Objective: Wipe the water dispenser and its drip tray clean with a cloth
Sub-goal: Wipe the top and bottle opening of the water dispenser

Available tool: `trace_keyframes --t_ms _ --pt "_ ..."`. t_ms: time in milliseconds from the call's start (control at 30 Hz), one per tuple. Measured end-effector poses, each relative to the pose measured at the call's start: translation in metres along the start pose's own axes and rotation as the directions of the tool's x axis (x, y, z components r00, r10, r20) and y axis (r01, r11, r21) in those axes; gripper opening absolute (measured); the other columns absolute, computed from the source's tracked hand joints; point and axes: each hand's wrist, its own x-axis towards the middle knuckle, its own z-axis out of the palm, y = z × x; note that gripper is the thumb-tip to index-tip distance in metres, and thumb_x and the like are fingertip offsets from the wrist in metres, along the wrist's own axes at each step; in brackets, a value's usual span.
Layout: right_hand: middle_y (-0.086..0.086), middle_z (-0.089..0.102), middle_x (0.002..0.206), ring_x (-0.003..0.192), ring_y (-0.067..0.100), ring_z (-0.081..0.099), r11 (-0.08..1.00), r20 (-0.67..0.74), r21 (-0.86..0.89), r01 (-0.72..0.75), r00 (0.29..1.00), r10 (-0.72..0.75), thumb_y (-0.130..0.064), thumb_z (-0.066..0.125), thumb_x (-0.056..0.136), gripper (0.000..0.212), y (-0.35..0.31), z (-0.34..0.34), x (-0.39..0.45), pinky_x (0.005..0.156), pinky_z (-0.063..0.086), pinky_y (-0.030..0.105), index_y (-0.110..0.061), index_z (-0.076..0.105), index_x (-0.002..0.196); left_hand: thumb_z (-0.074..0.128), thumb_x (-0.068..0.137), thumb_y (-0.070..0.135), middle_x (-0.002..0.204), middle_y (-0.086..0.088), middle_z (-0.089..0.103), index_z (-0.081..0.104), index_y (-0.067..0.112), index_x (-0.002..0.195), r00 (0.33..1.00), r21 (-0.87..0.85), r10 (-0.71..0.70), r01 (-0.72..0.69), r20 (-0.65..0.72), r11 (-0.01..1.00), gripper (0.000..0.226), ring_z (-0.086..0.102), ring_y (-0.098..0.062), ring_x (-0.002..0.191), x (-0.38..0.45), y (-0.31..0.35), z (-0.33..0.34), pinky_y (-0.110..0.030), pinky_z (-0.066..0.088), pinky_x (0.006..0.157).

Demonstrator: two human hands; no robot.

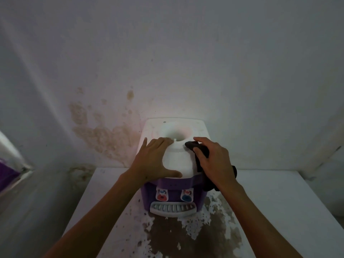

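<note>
A small water dispenser (176,161) with a white top and purple front stands on a white table against the wall. Its top has a round bottle well (176,133). A red tap and a blue tap sit on the front above the grey slotted drip tray (173,209). My left hand (154,159) lies flat on the left of the white top, fingers spread. My right hand (214,161) presses a dark cloth (200,148) on the right side of the top, beside the well; the cloth's tail hangs down the right flank.
The white table (279,202) has worn, peeled brown patches (195,237) in front of the dispenser. The wall behind carries brown damp stains (104,135). A purple object (7,174) shows at the far left edge.
</note>
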Motion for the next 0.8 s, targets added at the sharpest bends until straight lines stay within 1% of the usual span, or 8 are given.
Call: trace_keyframes --t_ms 200,333,433,500,600,667,733,800 --pt "-0.007 0.068 0.113 0.103 0.011 0.059 0.991 0.047 -0.09 0.094 0.995 -0.09 -0.034 0.059 0.1 0.024 -0.014 0.012 0.015 0.091 0.049 0.026 -0.023 0.072 0.117 0.055 0.057 0.094 0.155 0.011 0.037 0.031 0.031 0.152 1.0 -0.003 0.02 -0.02 -0.016 1.0 0.117 0.036 -0.017 0.142 0.001 -0.004 0.003 -0.053 0.01 0.125" --pt "-0.007 0.065 0.106 0.097 0.011 0.058 0.977 0.069 -0.172 0.126 0.991 -0.116 -0.029 0.061 0.099 0.019 -0.023 0.025 0.014 0.072 0.045 0.019 -0.023 0.075 0.112 0.058 0.058 0.093 0.156 0.011 0.037 0.031 0.03 0.152 0.999 0.012 0.025 -0.025 -0.02 1.0 0.117 0.035 -0.017 0.143 0.002 -0.004 0.003 -0.054 0.008 0.125" --pt "-0.01 0.067 0.097 0.093 0.009 0.057 0.966 0.096 -0.193 0.174 0.983 -0.158 -0.028 0.064 0.097 0.017 -0.021 0.022 -0.001 0.065 0.038 0.012 -0.027 0.076 0.109 0.054 0.054 0.095 0.154 0.011 0.039 0.033 0.03 0.151 0.999 0.013 0.031 -0.03 -0.033 0.999 0.118 0.037 -0.017 0.141 0.002 -0.005 0.005 -0.055 0.011 0.125" --pt "-0.014 0.067 0.097 0.093 0.007 0.055 0.955 0.155 -0.204 0.215 0.97 -0.185 -0.03 0.065 0.096 0.017 -0.017 0.018 -0.007 0.065 0.038 0.012 -0.03 0.076 0.109 0.051 0.054 0.095 0.153 0.011 0.04 0.034 0.029 0.151 0.999 0.015 0.036 -0.035 -0.038 0.999 0.119 0.038 -0.017 0.14 0.001 -0.004 0.006 -0.056 0.012 0.125" --pt "-0.016 0.066 0.103 0.099 0.006 0.054 0.953 0.244 -0.218 0.213 0.957 -0.158 -0.035 0.061 0.098 0.019 -0.017 0.01 0.005 0.073 0.05 0.025 -0.035 0.075 0.11 0.046 0.054 0.096 0.156 0.01 0.037 0.031 0.029 0.153 0.999 0.032 0.034 -0.033 -0.028 0.999 0.121 0.035 -0.016 0.143 -0.001 -0.002 0.004 -0.055 0.009 0.125" --pt "-0.017 0.066 0.105 0.1 0.004 0.054 0.966 0.222 -0.196 0.168 0.967 -0.123 -0.035 0.058 0.099 0.019 -0.016 0.009 0.015 0.078 0.049 0.027 -0.04 0.075 0.104 0.046 0.055 0.096 0.158 0.011 0.035 0.03 0.029 0.153 1.0 0.042 0.02 -0.02 -0.013 0.999 0.12 0.032 -0.016 0.145 0.0 -0.001 0.003 -0.054 0.005 0.125" --pt "-0.019 0.066 0.105 0.098 0.002 0.053 0.974 0.171 -0.18 0.141 0.979 -0.11 -0.032 0.057 0.099 0.021 -0.016 0.01 0.014 0.076 0.047 0.023 -0.042 0.075 0.1 0.049 0.056 0.095 0.158 0.01 0.035 0.03 0.029 0.153 1.0 0.045 0.02 -0.02 -0.008 0.999 0.119 0.031 -0.015 0.146 0.0 0.0 0.003 -0.055 0.004 0.125" --pt "-0.019 0.066 0.103 0.096 0.002 0.053 0.967 0.189 -0.171 0.186 0.97 -0.153 -0.03 0.058 0.099 0.02 -0.019 0.011 0.003 0.073 0.047 0.021 -0.041 0.074 0.101 0.048 0.056 0.096 0.157 0.01 0.035 0.031 0.028 0.153 1.0 0.045 0.024 -0.023 -0.019 0.999 0.12 0.032 -0.015 0.145 -0.001 0.0 0.003 -0.055 0.005 0.125"
